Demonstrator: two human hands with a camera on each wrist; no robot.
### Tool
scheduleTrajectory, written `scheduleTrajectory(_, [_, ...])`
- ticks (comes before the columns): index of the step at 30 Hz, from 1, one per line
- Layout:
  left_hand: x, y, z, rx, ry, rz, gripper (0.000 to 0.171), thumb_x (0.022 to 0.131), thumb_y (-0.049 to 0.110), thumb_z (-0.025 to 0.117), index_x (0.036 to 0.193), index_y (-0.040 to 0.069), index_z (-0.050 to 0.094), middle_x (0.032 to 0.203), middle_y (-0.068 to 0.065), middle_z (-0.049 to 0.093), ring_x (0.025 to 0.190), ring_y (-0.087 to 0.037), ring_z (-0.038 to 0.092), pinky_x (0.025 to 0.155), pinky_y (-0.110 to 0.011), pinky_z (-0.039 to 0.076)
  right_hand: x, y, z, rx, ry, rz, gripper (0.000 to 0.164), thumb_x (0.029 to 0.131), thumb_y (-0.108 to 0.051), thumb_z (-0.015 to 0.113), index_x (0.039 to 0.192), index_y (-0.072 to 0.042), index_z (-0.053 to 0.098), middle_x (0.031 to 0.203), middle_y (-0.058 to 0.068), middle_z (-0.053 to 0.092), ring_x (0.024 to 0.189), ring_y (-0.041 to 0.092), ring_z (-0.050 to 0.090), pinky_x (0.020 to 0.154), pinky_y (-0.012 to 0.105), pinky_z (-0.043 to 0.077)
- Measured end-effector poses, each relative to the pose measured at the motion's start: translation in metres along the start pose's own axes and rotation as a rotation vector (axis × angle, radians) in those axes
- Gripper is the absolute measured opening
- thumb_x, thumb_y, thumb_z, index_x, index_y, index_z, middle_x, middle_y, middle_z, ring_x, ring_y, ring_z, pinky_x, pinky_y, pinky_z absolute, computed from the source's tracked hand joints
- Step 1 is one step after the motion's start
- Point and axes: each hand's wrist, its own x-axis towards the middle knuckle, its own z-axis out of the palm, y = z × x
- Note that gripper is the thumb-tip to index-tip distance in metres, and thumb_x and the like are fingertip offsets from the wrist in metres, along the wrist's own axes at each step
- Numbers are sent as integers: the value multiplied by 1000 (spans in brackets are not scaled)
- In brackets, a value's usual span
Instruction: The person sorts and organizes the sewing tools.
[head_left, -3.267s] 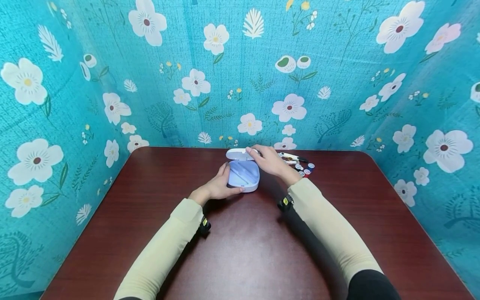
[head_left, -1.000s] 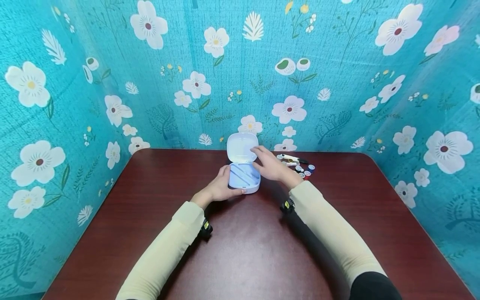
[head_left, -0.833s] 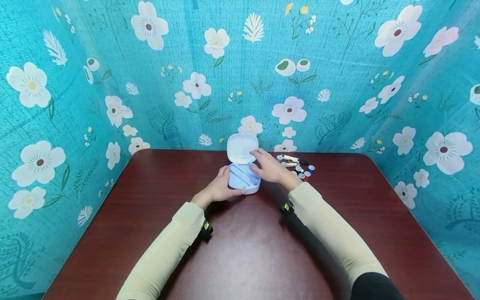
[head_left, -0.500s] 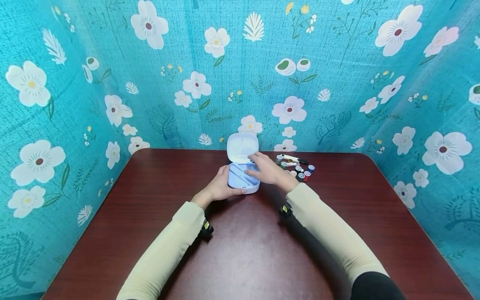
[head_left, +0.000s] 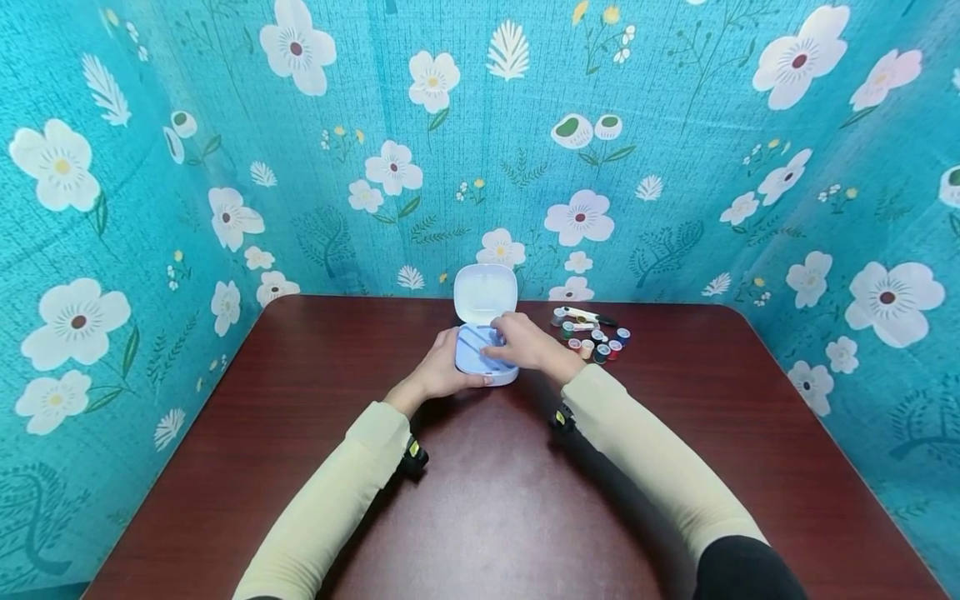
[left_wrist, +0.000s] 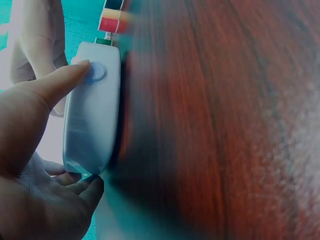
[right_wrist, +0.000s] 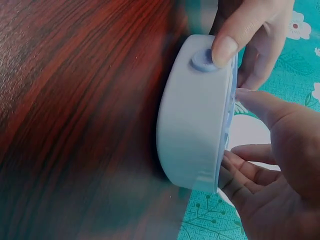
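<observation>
A small white box point(head_left: 504, 379) with rounded corners stands near the table's far edge, its lid point(head_left: 486, 292) raised at the back. Inside it sits a light blue divided tray point(head_left: 471, 354). My left hand point(head_left: 442, 368) grips the box from the left; in the left wrist view its thumb rests beside the round front button point(left_wrist: 96, 72) and its fingers wrap the far side. Over the right part of the tray is my right hand point(head_left: 523, 342), thumb and fingers apart and bent down to the tray. Its fingertips are partly hidden behind the rim in the right wrist view.
Several small thread spools point(head_left: 602, 352) stand on the brown table point(head_left: 480, 500) right of the box. Behind them lie a white-and-black pen-like tool point(head_left: 590, 316) and other small items. A teal floral cloth point(head_left: 480, 150) hangs around the table.
The lid has swung from partly raised to upright. My right hand has let go of it and moved left and down over the tray, uncovering more spools. My left hand keeps its grip.
</observation>
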Motion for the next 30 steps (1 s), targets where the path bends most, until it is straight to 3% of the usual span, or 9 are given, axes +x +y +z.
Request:
scheduleTrajectory(7, [0, 1, 0, -17, -3, -20, 112, 79, 41, 88, 159, 0, 21, 158, -20, 28, 139, -33, 39, 115, -47, 36, 4, -7, 3, -12, -31, 57, 38, 91, -33, 80, 101, 3, 71, 78, 8, 63, 72, 20, 54, 64, 32, 44])
scheduleTrajectory(15, [1, 0, 1, -11, 3, -14, 112, 79, 40, 88, 159, -2, 21, 158, -21, 29, 139, -33, 40, 116, -47, 36, 6, -11, 9, -160, -66, 55, 40, 99, -39, 69, 117, -3, 66, 88, 7, 64, 79, 22, 60, 72, 36, 51])
scheduleTrajectory(20, [1, 0, 0, -2, 8, -16, 113, 79, 40, 88, 159, -3, 20, 158, -21, 28, 139, -34, 40, 116, -46, 36, 9, -12, 9, -244, -54, 34, 38, 98, -41, 68, 111, -5, 67, 82, 4, 62, 74, 21, 59, 67, 35, 50])
scheduleTrajectory(30, [-1, 1, 0, -23, 15, -14, 112, 78, 38, 89, 158, -3, 22, 157, -21, 30, 137, -34, 40, 115, -47, 36, 17, -11, 10, -274, -66, 40, 34, 94, -40, 72, 96, -6, 68, 68, 2, 55, 65, 19, 54, 57, 30, 42])
